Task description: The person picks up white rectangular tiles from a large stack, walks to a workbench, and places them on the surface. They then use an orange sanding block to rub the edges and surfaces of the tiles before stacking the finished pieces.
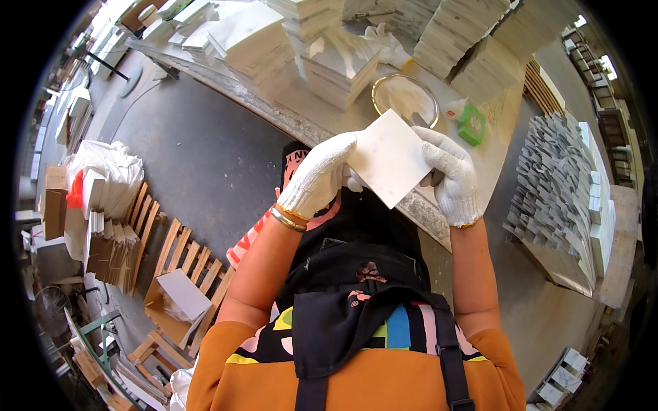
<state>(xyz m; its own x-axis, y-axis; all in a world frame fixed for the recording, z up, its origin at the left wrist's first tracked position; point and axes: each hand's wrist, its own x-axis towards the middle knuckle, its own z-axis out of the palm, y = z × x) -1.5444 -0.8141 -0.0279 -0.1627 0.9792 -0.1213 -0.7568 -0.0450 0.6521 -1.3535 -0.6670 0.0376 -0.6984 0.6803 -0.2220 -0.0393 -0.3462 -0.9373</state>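
Note:
Between my two gloved hands is a square white marble tile (389, 159), held up with one corner pointing away from me. My left hand (319, 171), in a white knit glove, grips its left corner. On the opposite corner my right hand (449, 171) is closed, its thumb and fingers on either side; a small dark edge by its thumb is too little to name. Just beyond the tile, a round gold-rimmed dish (406, 96) lies on the worktable (504, 130). A bright green box (471, 125) stands to the right of the dish.
Stacks of pale tiles (336, 68) and taller stacks (459, 41) cover the table's far side, with a white glove (387, 46) among them. On the right, a pallet holds many grey-white pieces (552, 192). Wooden pallets (181, 250) and an opened carton (179, 301) lie on the left floor.

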